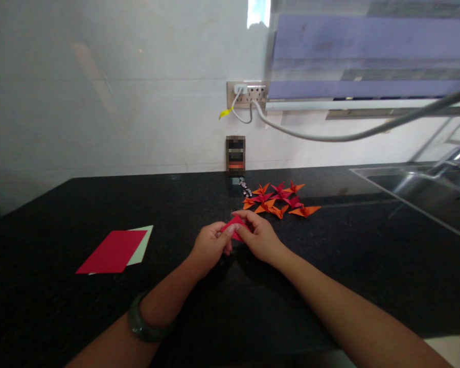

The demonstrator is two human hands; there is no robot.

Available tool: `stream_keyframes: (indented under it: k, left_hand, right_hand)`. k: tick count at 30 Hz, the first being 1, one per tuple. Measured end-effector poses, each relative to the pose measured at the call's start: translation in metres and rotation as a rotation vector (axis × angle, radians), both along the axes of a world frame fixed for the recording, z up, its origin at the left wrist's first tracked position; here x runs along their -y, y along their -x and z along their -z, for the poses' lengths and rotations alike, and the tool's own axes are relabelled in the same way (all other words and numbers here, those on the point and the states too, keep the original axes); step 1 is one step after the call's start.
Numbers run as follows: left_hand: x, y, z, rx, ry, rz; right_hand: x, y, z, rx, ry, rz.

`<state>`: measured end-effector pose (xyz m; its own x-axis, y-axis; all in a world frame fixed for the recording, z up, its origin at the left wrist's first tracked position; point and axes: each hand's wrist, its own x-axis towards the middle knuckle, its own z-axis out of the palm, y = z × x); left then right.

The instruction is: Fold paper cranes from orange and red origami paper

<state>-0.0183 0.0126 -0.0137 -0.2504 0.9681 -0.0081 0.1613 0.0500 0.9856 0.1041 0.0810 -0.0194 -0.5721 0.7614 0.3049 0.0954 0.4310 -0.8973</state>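
Between my two hands is a small folded piece of red paper (237,223), raised a little over the dark countertop. My left hand (211,244) pinches its left side, thumb on top. On the other side my right hand (261,236) grips it, with the thumb pressed on the face and the fingers curled behind. Both hands partly cover the paper, so its full shape is hidden. Just beyond my right hand lies a cluster of orange and red paper cranes (279,193). To the left, a red paper sheet (113,251) rests on a pale green sheet (142,247).
A phone (235,155) leans upright against the wall, a beaded strap (245,188) in front of it. A grey cable (314,136) runs from the wall socket (253,94) across the right. The sink (425,199) is set into the dark countertop (168,204) at right.
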Motion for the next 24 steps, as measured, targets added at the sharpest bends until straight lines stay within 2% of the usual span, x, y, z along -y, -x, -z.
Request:
stream_keyframes:
  k: [8,13,24]
  left_hand:
    - [-0.0008,0.0,0.0026,0.018,-0.003,0.012]
    - [-0.0002,0.0,0.0028,0.03,0.001,0.01]
    - [-0.0017,-0.0001,0.0021,0.015,0.013,0.042]
  right_hand:
    - [0.003,-0.0022,-0.003,0.054,-0.173,0.059]
    - [0.0024,-0.0022,-0.0029,0.124,-0.261,0.035]
    - [0.0009,-0.0035,-0.0047,0.201,-0.327,-0.002]
